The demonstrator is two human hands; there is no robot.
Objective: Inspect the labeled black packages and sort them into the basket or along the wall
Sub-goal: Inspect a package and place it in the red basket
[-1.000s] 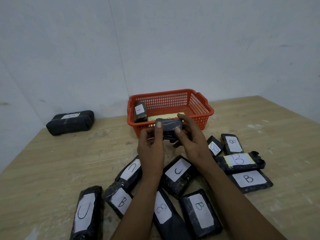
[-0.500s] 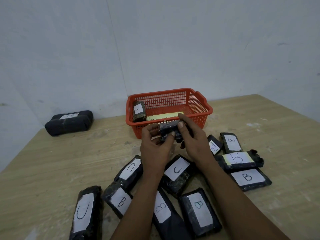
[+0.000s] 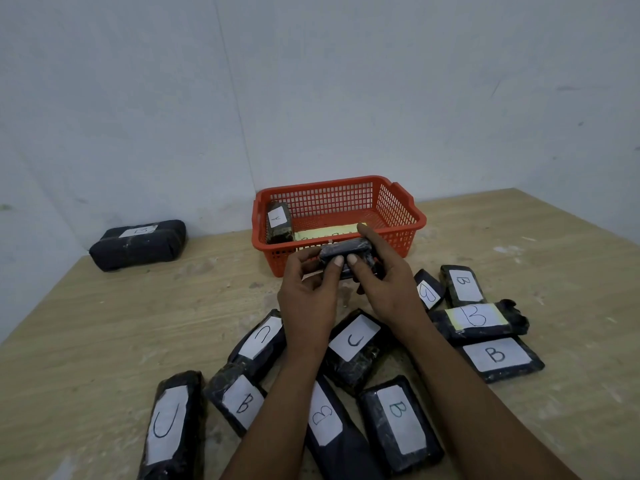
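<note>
Head view: left hand (image 3: pixel 306 296) and right hand (image 3: pixel 384 289) both grip one black package (image 3: pixel 344 252), lifted just in front of the basket (image 3: pixel 401 233). Long axis runs left-right, parallel to basket's near wall. Label not visible. Right hand sits nearer the basket.
</note>
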